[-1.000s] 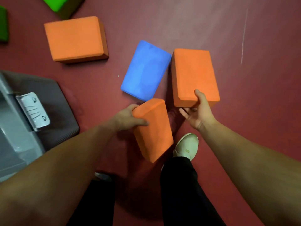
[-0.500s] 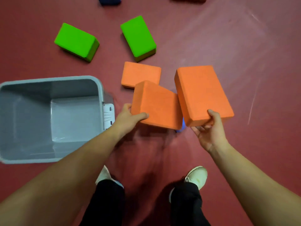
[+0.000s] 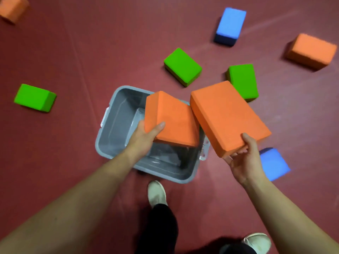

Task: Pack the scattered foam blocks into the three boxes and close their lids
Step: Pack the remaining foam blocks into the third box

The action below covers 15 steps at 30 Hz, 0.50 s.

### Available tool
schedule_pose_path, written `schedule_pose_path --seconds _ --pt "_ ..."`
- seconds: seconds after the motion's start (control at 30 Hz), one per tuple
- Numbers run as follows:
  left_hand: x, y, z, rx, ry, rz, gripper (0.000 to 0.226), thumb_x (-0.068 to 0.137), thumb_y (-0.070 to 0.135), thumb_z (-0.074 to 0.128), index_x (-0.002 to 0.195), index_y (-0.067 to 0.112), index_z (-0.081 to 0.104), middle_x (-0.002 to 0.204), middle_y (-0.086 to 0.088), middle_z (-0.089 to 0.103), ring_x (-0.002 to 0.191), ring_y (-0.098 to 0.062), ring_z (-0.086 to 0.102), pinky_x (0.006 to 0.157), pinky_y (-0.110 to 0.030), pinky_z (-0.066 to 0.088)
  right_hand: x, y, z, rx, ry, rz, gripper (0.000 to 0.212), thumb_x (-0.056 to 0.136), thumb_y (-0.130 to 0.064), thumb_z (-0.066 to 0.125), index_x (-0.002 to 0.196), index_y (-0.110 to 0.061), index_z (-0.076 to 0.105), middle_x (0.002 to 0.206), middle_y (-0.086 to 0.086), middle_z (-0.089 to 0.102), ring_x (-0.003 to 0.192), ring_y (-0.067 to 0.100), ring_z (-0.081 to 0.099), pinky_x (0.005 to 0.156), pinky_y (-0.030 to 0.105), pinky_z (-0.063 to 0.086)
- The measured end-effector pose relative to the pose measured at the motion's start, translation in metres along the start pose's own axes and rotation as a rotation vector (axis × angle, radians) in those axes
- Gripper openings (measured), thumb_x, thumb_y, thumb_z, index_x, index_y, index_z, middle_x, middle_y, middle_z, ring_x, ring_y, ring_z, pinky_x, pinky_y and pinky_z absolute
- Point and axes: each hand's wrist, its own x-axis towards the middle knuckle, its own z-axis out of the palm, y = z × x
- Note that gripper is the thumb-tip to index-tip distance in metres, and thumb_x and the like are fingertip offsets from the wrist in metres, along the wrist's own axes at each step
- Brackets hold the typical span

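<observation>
My left hand [image 3: 145, 138] grips an orange foam block [image 3: 170, 119] by its near corner and holds it tilted over the open grey box [image 3: 110, 142]. My right hand [image 3: 242, 160] grips a second, larger-looking orange block [image 3: 227, 116] by its near end, above the box's right rim. The box stands on the red floor with no lid on it, and what shows of its inside holds no block. Only this one box is in view.
Loose blocks lie on the red floor: green ones [image 3: 34, 98] [image 3: 182, 66] [image 3: 243, 81], blue ones [image 3: 230, 25] [image 3: 274, 163], orange ones [image 3: 311, 50] [image 3: 12, 8]. My feet in white shoes [image 3: 156, 193] [image 3: 257, 241] stand just below the box.
Both hands have carried their orange blocks from beside the box to over it. The view has swung so the box now sits in the middle, under the left block.
</observation>
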Motion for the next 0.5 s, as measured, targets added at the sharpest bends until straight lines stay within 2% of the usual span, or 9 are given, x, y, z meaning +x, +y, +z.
schedule_pose_path --seconds 0.03,0.07,0.13,0.2,0.33,0.43,0.5 --pt "0.004 -0.011 -0.027 0.019 0.039 -0.007 0.053 0.083 0.059 0.066 0.123 0.026 0.053 0.109 0.012 0.065 0.100 -0.008 0.062 0.084 -0.025 0.045 0.001 0.014 0.019 -0.069 -0.025 0.004 0.021 0.091 -0.036 0.059 0.076 -0.023 0.051 0.069 -0.011 0.066 0.075 0.008 0.066 0.076 0.039 0.056" --pt "0.008 -0.022 -0.045 0.042 0.058 -0.017 0.052 0.084 0.054 0.068 0.123 0.023 0.052 0.107 0.012 0.063 0.100 -0.009 0.061 0.081 -0.023 0.043 -0.001 0.024 0.029 -0.124 -0.032 0.006 0.017 0.089 -0.038 0.061 0.089 -0.021 0.059 0.088 -0.007 0.072 0.087 0.013 0.068 0.077 0.041 0.057" --pt "0.018 -0.046 -0.075 0.096 0.089 -0.050 0.053 0.082 0.044 0.075 0.121 0.019 0.049 0.103 0.011 0.061 0.098 -0.012 0.059 0.078 -0.022 0.040 0.002 0.045 0.048 -0.268 -0.007 -0.005 0.042 0.085 -0.040 0.066 0.123 -0.025 0.058 0.113 0.000 0.071 0.100 0.022 0.068 0.080 0.046 0.058" --pt "0.032 -0.074 -0.100 0.144 0.111 -0.093 0.064 0.077 0.039 0.081 0.126 0.016 0.047 0.108 0.006 0.060 0.099 -0.013 0.058 0.082 -0.023 0.039 0.008 0.070 0.072 -0.436 0.000 -0.034 0.057 0.076 -0.044 0.073 0.128 -0.029 0.054 0.117 0.001 0.070 0.103 0.024 0.069 0.082 0.048 0.058" --pt "0.071 -0.133 -0.115 0.209 0.101 -0.155 0.080 0.073 0.037 0.084 0.135 0.010 0.042 0.118 0.000 0.058 0.112 -0.021 0.057 0.089 -0.027 0.040 0.040 0.127 0.111 -0.702 0.051 -0.039 0.066 0.057 -0.054 0.087 0.112 -0.029 0.062 0.105 -0.006 0.073 0.097 0.018 0.070 0.088 0.050 0.056" --pt "0.103 -0.170 -0.110 0.290 0.090 -0.159 0.091 0.072 0.043 0.083 0.141 0.008 0.035 0.137 -0.010 0.049 0.125 -0.027 0.049 0.103 -0.036 0.040 0.080 0.175 0.129 -0.853 0.093 -0.010 0.103 0.037 -0.072 0.085 0.121 -0.019 0.058 0.108 -0.003 0.071 0.094 0.017 0.069 0.091 0.044 0.055" --pt "0.121 -0.185 -0.103 0.316 0.075 -0.152 0.095 0.073 0.044 0.082 0.144 0.009 0.030 0.142 -0.012 0.042 0.129 -0.028 0.045 0.108 -0.039 0.038 0.095 0.198 0.145 -0.933 0.106 0.013 0.102 0.046 -0.067 0.085 0.125 -0.013 0.050 0.111 -0.002 0.065 0.098 0.018 0.065 0.095 0.041 0.052"
